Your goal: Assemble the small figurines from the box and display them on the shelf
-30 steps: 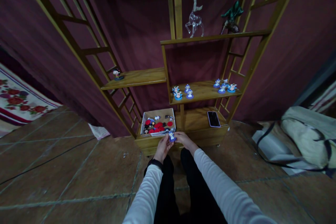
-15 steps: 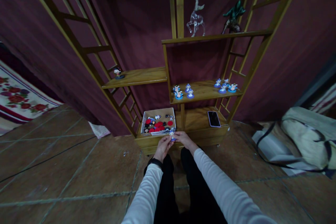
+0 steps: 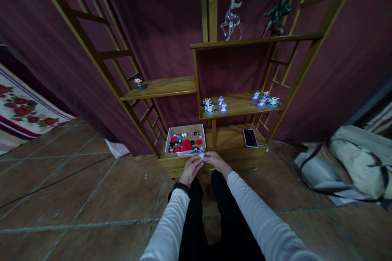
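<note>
My left hand (image 3: 190, 169) and my right hand (image 3: 215, 160) meet in front of a low wooden shelf unit (image 3: 232, 134), fingers pinched together on a small white and blue figurine (image 3: 201, 154) held between them. Just behind the hands stands an open cardboard box (image 3: 185, 143) holding several red discs and small figure parts. Two groups of like figurines on blue bases stand on the middle shelf, one at left (image 3: 214, 106) and one at right (image 3: 263, 99).
A phone (image 3: 250, 137) lies on the bottom shelf. A lone dark figurine (image 3: 139, 83) stands on the left shelf. A glass deer (image 3: 231, 18) and a green figure (image 3: 277, 15) are on top. A bag (image 3: 355, 163) lies on the tiled floor at right, a folded cloth (image 3: 116, 148) at left.
Both hands stay together on the figurine, with only small finger movements. The view has shifted slightly upward and to the left.
</note>
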`<state>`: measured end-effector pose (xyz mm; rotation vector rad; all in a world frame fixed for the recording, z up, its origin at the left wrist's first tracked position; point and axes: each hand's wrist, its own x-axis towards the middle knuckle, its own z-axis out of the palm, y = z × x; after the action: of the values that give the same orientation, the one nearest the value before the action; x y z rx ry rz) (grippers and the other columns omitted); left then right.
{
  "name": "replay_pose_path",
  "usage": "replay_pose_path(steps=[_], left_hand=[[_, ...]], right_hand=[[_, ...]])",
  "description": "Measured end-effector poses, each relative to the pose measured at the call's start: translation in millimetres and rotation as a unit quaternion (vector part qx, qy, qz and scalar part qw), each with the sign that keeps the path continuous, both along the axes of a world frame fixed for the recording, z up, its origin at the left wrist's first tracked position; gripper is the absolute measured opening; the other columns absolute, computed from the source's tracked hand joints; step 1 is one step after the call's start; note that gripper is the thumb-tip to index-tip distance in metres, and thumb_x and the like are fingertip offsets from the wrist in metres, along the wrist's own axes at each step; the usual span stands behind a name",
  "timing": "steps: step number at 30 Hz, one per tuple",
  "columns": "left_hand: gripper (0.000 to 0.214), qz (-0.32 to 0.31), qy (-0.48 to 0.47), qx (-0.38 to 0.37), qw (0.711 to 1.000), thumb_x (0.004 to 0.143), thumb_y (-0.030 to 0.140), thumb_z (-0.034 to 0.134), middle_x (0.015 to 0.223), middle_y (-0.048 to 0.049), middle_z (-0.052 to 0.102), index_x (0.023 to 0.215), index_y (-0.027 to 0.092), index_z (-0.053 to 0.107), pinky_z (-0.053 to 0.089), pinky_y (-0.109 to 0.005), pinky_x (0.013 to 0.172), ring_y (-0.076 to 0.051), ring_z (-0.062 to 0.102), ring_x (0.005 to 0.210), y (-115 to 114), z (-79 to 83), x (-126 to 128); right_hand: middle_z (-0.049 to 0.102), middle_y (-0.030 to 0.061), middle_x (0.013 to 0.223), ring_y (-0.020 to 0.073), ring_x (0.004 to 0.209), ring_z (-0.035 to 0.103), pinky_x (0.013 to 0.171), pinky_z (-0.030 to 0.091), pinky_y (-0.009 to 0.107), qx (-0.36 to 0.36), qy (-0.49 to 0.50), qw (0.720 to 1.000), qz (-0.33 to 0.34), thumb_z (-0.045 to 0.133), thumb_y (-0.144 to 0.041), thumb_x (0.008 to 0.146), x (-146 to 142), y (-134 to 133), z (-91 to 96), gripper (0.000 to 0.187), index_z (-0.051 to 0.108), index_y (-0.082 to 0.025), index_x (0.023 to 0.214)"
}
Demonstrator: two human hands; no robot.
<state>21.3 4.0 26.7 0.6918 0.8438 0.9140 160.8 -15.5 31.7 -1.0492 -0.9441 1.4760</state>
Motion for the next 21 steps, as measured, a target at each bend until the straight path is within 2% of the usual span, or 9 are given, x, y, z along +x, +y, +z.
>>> replay_pose_path(steps=[6,11,15,21], left_hand=[[0.019,0.01,-0.003,-0.006,1.0,0.066,0.005,0.07,0.074,-0.0032,0.067,0.082,0.013,0.062,0.052,-0.022,0.07,-0.01,0.064,0.067,-0.9,0.5,0.1],[0.015,0.016,-0.009,-0.008,1.0,0.07,0.011,0.069,0.075,-0.005,0.067,0.083,0.013,0.063,0.052,-0.025,0.071,-0.011,0.063,0.066,-0.9,-1.2,1.6],[0.02,0.014,-0.013,0.006,1.0,0.067,0.01,0.071,0.077,-0.0056,0.068,0.086,0.013,0.062,0.051,-0.025,0.073,-0.011,0.064,0.068,-0.3,-5.7,3.1],[0.036,0.007,-0.008,0.026,1.0,0.059,0.007,0.075,0.072,-0.0031,0.067,0.092,0.014,0.063,0.049,-0.024,0.069,-0.012,0.063,0.066,0.7,-12.3,5.7]], right_hand=[[0.067,0.0021,0.071,0.0161,0.073,0.06,0.076,0.044,0.029,0.007,0.009,1.0,-0.001,0.069,-0.029,0.056,-0.4,-1.0,1.4,0.026,0.069,-0.014,0.078],[0.068,0.0027,0.075,0.0179,0.078,0.061,0.076,0.045,0.03,-0.017,0.019,0.999,-0.026,0.068,-0.027,0.056,-2.1,-1.7,6.0,0.026,0.067,-0.016,0.08],[0.069,0.0029,0.082,0.0185,0.081,0.062,0.078,0.046,0.031,-0.027,0.021,0.998,-0.044,0.069,-0.025,0.054,-2.4,-3.4,7.2,0.033,0.066,-0.018,0.086],[0.068,0.0024,0.085,0.0178,0.082,0.062,0.079,0.046,0.032,-0.029,0.017,0.997,-0.072,0.071,-0.028,0.052,-1.7,-3.1,2.6,0.033,0.063,-0.018,0.083]])
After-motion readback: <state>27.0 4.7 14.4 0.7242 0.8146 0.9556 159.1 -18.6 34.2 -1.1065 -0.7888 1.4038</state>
